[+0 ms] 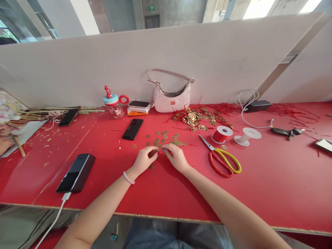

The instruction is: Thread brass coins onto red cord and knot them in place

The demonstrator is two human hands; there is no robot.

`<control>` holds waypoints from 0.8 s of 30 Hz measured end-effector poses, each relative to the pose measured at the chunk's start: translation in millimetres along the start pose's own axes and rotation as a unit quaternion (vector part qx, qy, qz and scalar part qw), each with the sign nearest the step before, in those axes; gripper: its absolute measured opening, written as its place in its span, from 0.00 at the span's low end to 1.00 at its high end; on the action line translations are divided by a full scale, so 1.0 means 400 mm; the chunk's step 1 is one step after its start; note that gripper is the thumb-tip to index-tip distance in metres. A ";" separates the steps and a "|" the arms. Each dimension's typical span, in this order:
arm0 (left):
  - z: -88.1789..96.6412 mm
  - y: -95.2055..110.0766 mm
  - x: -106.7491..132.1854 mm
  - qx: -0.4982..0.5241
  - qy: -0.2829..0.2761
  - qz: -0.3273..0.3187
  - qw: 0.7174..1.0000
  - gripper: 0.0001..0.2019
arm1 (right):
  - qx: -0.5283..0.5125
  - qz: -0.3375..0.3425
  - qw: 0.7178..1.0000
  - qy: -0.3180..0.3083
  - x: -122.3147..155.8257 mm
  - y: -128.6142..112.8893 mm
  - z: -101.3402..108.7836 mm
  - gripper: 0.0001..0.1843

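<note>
My left hand, with a pink bead bracelet on its wrist, has its fingers closed on a brass coin, mostly hidden by the fingertips. Almost touching it, my right hand pinches what looks like a thin red thread; a small bluish spot shows at its fingertips. Loose round brass coins with holes lie scattered just beyond both hands. One more coin rests on the red table below the left fingers. To the right lie scissors with red and yellow handles, blades pointing away.
Behind the scissors stand a red thread spool and a bare white spool. Tied coins heap before a pink handbag. A phone, cup and power bank sit leftward. Another person's hand is far left.
</note>
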State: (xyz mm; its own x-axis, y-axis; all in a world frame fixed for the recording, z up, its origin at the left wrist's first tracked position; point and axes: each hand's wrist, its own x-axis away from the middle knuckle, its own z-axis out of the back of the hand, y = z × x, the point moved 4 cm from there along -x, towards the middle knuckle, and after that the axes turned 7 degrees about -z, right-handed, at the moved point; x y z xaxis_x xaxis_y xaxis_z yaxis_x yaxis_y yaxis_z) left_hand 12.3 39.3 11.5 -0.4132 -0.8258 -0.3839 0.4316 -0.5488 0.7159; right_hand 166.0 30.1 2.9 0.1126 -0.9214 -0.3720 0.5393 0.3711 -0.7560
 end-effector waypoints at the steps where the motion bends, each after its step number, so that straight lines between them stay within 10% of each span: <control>1: 0.001 -0.001 0.000 0.002 0.000 0.004 1.000 0.09 | -0.007 -0.012 1.000 -0.005 -0.001 0.003 -0.001 0.10; 24: -0.002 0.014 0.003 -0.021 -0.045 -0.040 0.998 0.07 | 0.014 -0.036 0.998 -0.058 0.006 0.001 0.000 0.09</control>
State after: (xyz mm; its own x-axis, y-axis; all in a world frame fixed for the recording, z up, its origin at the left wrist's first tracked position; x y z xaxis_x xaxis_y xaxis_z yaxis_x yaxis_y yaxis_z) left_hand 15.0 35.2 14.6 -0.5167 -0.7649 -0.3846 0.4266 -0.6195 0.6590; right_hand 166.5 27.9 1.7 0.1669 -0.9535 -0.2509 0.5725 0.3009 -0.7627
